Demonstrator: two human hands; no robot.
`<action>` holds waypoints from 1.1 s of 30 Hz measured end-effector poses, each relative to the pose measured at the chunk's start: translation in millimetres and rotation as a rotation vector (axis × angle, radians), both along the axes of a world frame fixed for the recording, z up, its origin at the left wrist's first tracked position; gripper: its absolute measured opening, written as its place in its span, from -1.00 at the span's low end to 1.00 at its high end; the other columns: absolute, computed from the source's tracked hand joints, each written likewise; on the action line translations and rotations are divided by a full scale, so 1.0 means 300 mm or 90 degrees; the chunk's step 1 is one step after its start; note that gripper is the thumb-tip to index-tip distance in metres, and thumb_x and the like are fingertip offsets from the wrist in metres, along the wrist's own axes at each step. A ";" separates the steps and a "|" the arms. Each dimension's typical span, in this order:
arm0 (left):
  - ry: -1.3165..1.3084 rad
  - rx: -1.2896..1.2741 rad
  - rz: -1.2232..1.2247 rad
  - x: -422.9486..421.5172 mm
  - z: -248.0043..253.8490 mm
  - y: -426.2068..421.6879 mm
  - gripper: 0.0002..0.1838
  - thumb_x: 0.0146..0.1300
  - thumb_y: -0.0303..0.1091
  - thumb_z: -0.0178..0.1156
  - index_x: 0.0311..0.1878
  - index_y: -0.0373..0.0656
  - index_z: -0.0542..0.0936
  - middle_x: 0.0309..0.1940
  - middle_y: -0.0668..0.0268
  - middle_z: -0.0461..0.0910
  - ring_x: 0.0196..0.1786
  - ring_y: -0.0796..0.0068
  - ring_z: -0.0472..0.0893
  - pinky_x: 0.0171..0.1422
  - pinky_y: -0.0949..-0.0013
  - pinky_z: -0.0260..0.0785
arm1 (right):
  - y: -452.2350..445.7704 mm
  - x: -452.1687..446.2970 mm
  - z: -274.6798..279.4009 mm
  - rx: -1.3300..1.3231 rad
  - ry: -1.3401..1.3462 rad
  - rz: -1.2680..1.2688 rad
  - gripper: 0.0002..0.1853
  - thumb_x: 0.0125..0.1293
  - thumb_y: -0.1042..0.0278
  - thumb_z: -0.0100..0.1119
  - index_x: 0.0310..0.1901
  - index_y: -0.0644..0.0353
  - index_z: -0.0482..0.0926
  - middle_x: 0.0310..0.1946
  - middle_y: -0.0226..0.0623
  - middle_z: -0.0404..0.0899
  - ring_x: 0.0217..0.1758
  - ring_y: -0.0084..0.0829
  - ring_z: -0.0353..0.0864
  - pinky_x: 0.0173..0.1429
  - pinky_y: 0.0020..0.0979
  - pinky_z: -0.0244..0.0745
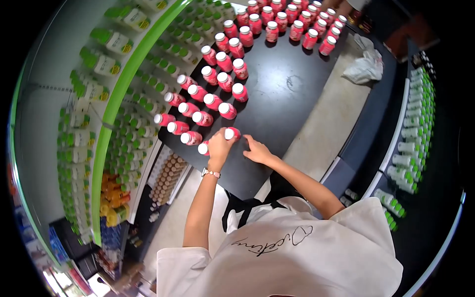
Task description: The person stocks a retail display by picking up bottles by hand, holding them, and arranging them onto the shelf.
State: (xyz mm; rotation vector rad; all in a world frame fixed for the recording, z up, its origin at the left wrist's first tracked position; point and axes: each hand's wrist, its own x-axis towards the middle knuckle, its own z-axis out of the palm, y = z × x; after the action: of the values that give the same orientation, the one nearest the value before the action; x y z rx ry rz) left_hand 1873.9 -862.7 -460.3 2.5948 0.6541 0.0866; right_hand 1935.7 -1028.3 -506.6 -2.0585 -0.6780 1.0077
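Observation:
My left hand, with a bracelet at the wrist, is closed around a pink bottle with a white cap. The bottle stands upright near the front end of a dark table. Against the other side of this hand is a second pink bottle, partly hidden by it. My right hand hovers just right of the held bottle, its fingers apart and holding nothing. Beyond my hands, several matching bottles stand in rows along the table's left side and curve around its far end.
Shelves of white bottles with green caps line the left, behind a green edge strip. More such bottles fill a shelf on the right. A white plastic bag lies beyond the table's right edge. Another person's hand shows at the top.

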 end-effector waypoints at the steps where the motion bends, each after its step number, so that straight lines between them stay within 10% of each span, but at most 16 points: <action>1: -0.001 -0.015 -0.002 -0.018 0.000 -0.034 -0.55 0.06 -0.12 0.43 -0.07 -0.20 0.62 -0.30 0.01 0.69 -0.24 -0.03 0.68 -0.19 0.05 0.53 | -0.007 -0.007 -0.019 0.040 -0.035 0.004 -0.24 0.15 0.24 0.30 0.37 0.20 0.21 0.11 0.06 0.56 0.17 0.04 0.56 0.23 -0.13 0.45; 11: 0.037 -0.114 0.065 -0.361 -0.007 -0.408 -0.55 -0.07 -0.17 0.47 -0.07 -0.11 0.66 -0.17 0.11 0.69 -0.16 0.05 0.68 -0.08 0.08 0.55 | -0.237 -0.242 -0.116 0.184 -0.099 0.062 -0.27 -0.05 0.17 0.51 0.20 0.11 0.43 0.01 -0.01 0.61 0.10 0.06 0.58 0.15 -0.10 0.49; 17: 0.053 -0.226 0.227 -0.847 -0.002 -0.527 -0.57 0.01 -0.01 0.45 -0.14 -0.08 0.68 -0.36 0.07 0.70 -0.28 0.01 0.69 -0.18 0.12 0.55 | -0.285 -0.511 -0.053 0.123 -0.058 0.409 -0.30 -0.17 0.16 0.50 0.10 0.11 0.49 -0.11 -0.03 0.65 -0.05 0.06 0.62 0.03 -0.06 0.53; 25: -0.352 -0.433 0.673 -1.822 0.022 -0.689 -0.54 0.14 -0.16 0.44 0.01 -0.27 0.65 -0.31 0.29 0.70 -0.30 0.53 0.64 -0.16 0.35 0.53 | -0.099 -1.294 0.158 0.108 0.160 0.759 -0.24 -0.03 0.09 0.52 0.19 0.15 0.38 -0.04 -0.11 0.61 -0.03 -0.14 0.65 0.03 -0.21 0.55; 33: -0.915 -0.553 0.805 -2.374 0.335 -0.892 -0.31 0.36 0.08 0.20 0.29 -0.35 0.43 0.12 0.16 0.56 0.20 0.41 0.52 0.32 0.31 0.36 | -0.046 -2.048 0.486 -0.172 0.755 0.794 -0.51 0.29 0.12 0.27 0.13 0.23 0.42 -0.11 -0.24 0.61 -0.14 -0.46 0.67 -0.02 -0.43 0.59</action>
State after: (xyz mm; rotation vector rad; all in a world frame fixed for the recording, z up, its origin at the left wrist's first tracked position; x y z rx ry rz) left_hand 1161.6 -1130.2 -359.8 0.5685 1.1363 1.4285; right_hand 1321.3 -1042.2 -361.0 -0.6375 -1.1207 2.7237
